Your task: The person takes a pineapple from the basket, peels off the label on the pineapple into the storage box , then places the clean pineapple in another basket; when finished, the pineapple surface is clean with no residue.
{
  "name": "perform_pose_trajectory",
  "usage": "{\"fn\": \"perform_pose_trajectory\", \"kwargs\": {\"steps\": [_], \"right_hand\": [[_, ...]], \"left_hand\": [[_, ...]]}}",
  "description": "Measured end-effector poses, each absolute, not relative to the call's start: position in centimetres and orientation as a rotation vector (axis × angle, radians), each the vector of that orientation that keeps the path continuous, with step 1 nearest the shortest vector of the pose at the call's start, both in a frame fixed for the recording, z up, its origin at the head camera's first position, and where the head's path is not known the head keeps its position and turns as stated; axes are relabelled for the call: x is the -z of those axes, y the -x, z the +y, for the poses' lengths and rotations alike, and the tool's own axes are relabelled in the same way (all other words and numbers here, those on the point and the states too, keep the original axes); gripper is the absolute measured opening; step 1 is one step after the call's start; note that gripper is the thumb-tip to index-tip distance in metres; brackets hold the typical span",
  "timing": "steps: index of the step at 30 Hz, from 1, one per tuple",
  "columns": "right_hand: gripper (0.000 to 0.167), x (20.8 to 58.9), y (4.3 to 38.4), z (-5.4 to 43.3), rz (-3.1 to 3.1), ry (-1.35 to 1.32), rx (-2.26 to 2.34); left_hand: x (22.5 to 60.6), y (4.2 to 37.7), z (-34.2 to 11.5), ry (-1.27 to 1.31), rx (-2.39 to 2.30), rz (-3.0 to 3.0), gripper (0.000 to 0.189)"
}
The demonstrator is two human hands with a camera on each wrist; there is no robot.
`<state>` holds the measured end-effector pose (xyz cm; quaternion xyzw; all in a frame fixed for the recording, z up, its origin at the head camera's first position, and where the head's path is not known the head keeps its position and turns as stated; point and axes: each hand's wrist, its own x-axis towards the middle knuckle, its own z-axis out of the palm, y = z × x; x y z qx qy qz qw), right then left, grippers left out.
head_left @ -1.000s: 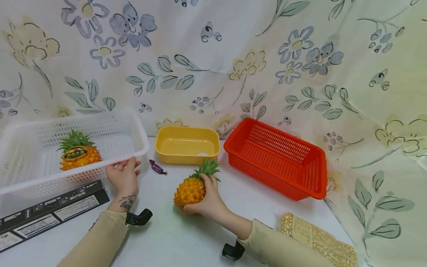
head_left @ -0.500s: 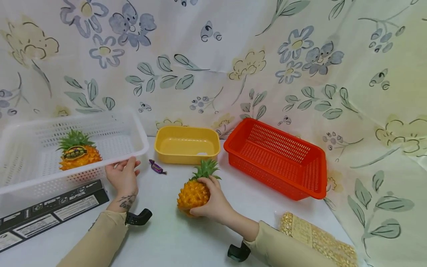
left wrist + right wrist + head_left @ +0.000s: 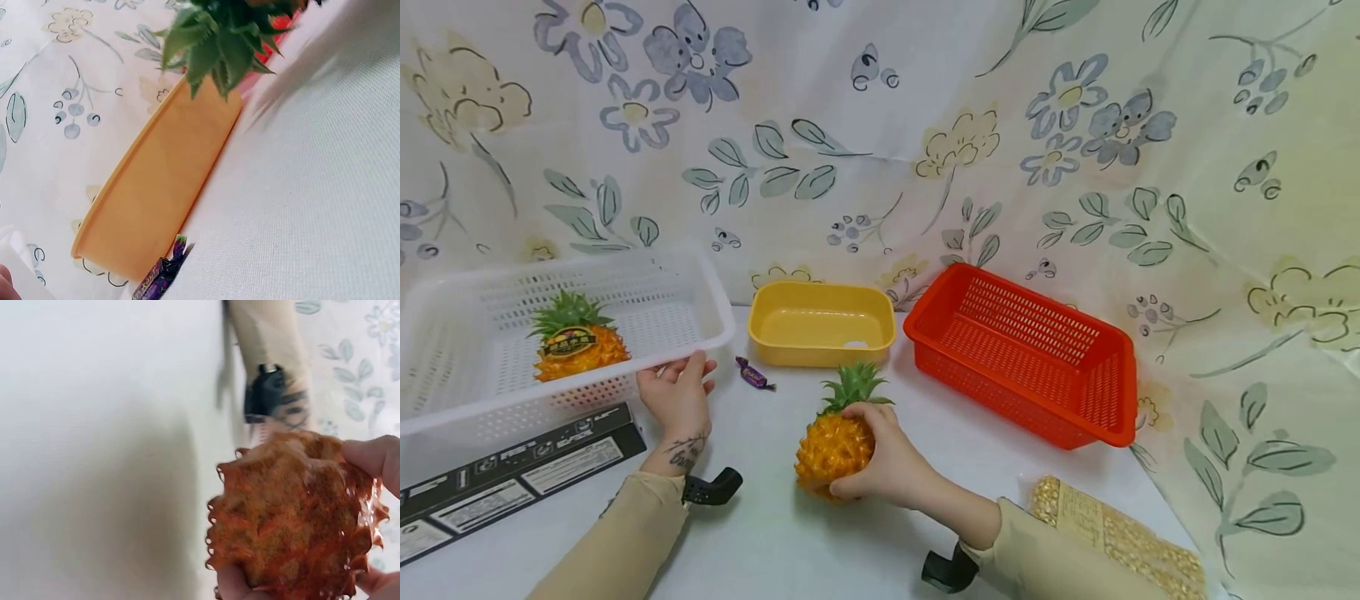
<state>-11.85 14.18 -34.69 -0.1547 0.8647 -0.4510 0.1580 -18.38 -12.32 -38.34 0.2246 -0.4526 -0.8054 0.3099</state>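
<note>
My right hand (image 3: pixel 891 462) grips a small orange pineapple (image 3: pixel 831 450) by its side, thumb low and fingers near the green crown. It hangs over the middle of the white table, with a shadow under it. The right wrist view shows its knobbly base (image 3: pixel 294 519) close up, with fingertips (image 3: pixel 369 453) pressed on the skin. In the left wrist view only the crown (image 3: pixel 215 47) shows well. At the left, my left hand (image 3: pixel 677 396) holds the near rim of a white perforated basket (image 3: pixel 718 329). A second pineapple (image 3: pixel 580 354), bearing a dark label, lies inside that basket.
A yellow tub (image 3: pixel 820 358) stands at the back centre, with a purple wrapped candy (image 3: pixel 754 375) beside it. To its right is a red basket (image 3: pixel 1000 392). A bag of yellow kernels (image 3: pixel 1120 533) lies front right; a long black box (image 3: pixel 520 479) lies front left.
The pineapple has shifted slightly right and then toward me in my right hand, and its crown has turned more upright. My left hand keeps its place on the basket rim.
</note>
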Motion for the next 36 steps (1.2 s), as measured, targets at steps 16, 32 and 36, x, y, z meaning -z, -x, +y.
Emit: {"fn": "perform_pose_trajectory", "kwargs": {"steps": [16, 32, 36], "right_hand": [[0.078, 22.3, 17.0, 17.2, 2.767, 0.582, 1.221], [0.076, 22.0, 28.2, 25.5, 2.914, 0.181, 0.973], [0.074, 23.7, 29.1, 26.8, 2.881, 0.149, 0.85]], "left_hand": [[39.3, 19.1, -12.9, -0.491, 2.065, -1.249, 0.053], [38.5, 18.6, -12.4, -0.607, 2.112, -1.229, 0.052], [38.7, 18.6, -12.3, -0.593, 2.096, -1.237, 0.053]]}}
